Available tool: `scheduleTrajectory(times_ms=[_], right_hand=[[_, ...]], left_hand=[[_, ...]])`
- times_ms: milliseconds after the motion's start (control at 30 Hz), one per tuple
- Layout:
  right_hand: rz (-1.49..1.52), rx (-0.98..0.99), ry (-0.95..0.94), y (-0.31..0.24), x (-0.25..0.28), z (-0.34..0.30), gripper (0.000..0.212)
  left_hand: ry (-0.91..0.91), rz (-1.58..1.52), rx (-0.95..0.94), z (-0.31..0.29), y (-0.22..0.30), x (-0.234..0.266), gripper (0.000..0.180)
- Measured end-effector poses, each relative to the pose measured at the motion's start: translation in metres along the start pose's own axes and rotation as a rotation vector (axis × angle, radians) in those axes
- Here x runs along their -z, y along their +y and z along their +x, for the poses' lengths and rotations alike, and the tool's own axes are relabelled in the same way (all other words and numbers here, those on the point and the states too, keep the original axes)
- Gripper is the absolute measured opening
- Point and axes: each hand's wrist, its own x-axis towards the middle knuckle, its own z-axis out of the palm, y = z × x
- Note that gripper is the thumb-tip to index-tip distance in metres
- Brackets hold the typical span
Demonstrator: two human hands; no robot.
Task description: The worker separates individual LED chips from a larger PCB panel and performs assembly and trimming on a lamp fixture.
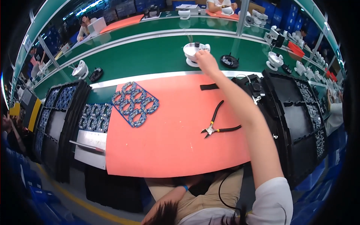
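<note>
My right arm stretches far across the table to the green bench surface. There my right hand (206,62) closes its fingers at the near right rim of a white, rounded plastic housing (193,62), which has thin wires rising from its top. My left forearm rests low at my lap, and my left hand (192,181) lies partly under the near table edge with its fingers hidden. On the pink mat (168,142) lie black-handled diagonal cutters (210,129) with spread handles. A blue panel of ring-shaped circuit boards (135,103) sits at the mat's far left.
More circuit-board panels (93,118) and a metal plate (90,150) are left of the mat. Black divided trays (56,127) flank the left, others (296,123) the right. Along the green bench (150,56) stand more white housings (275,60) and black round parts (229,61).
</note>
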Motion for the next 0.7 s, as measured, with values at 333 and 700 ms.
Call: scheduleTrajectory(times_ms=[333,700], right_hand=[[0.276,0.531,-0.063,-0.084,0.106,-0.061,0.015],[0.503,0.375,-0.511,-0.149,0.123,-0.116,0.022]], left_hand=[[0.27,-0.319,0.16,-0.012,0.024,0.075,0.034],[0.008,-0.436,0.132,-0.006,0.082,0.222,0.02]])
